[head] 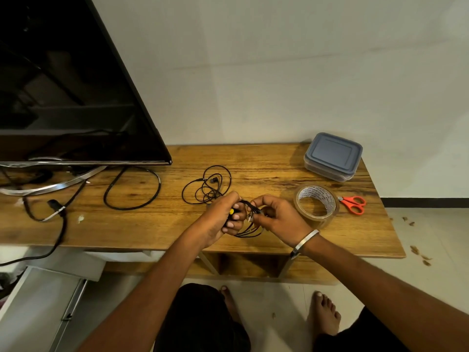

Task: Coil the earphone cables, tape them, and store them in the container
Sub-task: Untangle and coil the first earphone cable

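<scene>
Both my hands hold one coiled black earphone cable above the wooden table. My left hand grips one side of the coil, a yellow spot showing between its fingers. My right hand pinches the other side, where loops and the plug stick out. A second black earphone cable lies loose and tangled on the table just beyond my left hand. A roll of clear tape stands right of my right hand. The closed container with a grey lid sits at the back right.
Red-handled scissors lie right of the tape near the table's right edge. A large black TV on a metal stand fills the left side, with thick black cables looped on the table in front of it. My bare feet stand below.
</scene>
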Motion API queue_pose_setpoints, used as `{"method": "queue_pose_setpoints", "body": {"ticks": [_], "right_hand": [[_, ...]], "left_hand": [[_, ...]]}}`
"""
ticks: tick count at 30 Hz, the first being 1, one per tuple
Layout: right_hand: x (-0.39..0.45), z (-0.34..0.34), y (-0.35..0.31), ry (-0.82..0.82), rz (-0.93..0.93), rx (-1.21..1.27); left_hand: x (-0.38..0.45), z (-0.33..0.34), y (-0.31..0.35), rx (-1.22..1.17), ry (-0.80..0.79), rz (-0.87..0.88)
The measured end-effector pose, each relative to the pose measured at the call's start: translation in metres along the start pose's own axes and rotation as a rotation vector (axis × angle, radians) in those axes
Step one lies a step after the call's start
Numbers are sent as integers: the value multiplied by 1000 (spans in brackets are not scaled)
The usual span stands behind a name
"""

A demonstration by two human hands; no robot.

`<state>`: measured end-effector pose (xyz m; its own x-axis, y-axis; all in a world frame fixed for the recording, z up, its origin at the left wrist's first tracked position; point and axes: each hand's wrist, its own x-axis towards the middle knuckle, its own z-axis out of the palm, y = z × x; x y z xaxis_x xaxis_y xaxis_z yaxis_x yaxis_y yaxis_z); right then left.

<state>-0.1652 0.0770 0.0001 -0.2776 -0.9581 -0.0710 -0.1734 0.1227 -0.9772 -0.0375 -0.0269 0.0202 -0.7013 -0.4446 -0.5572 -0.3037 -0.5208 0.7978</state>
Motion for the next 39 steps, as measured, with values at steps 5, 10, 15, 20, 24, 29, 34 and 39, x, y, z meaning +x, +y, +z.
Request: {"method": "queue_pose_setpoints", "body": {"ticks": [5, 10, 15, 20, 24, 29, 34, 39], "right_hand": [[0, -2, 0, -10, -7, 88], [1, -1, -2, 3, 53, 160], [4, 0, -4, -37, 202, 185], [5, -2, 1, -56, 193, 47], [5, -10, 5, 15, 76, -195], [8, -16, 7, 68, -34, -476], [15, -15, 7, 103, 150, -249], [24, -14, 9, 113, 331, -13]], "left_hand": [[2, -3, 3, 18, 51, 42], [6, 0, 1, 52, 109, 51], [10, 4, 0, 85, 132, 58], [15, 6, -2, 116, 149, 63], [19, 4, -6, 125, 181, 72], [27, 4, -15, 117, 252, 110], [33, 7, -20, 99, 216, 173], [49, 11, -25, 88, 231, 139]]}}
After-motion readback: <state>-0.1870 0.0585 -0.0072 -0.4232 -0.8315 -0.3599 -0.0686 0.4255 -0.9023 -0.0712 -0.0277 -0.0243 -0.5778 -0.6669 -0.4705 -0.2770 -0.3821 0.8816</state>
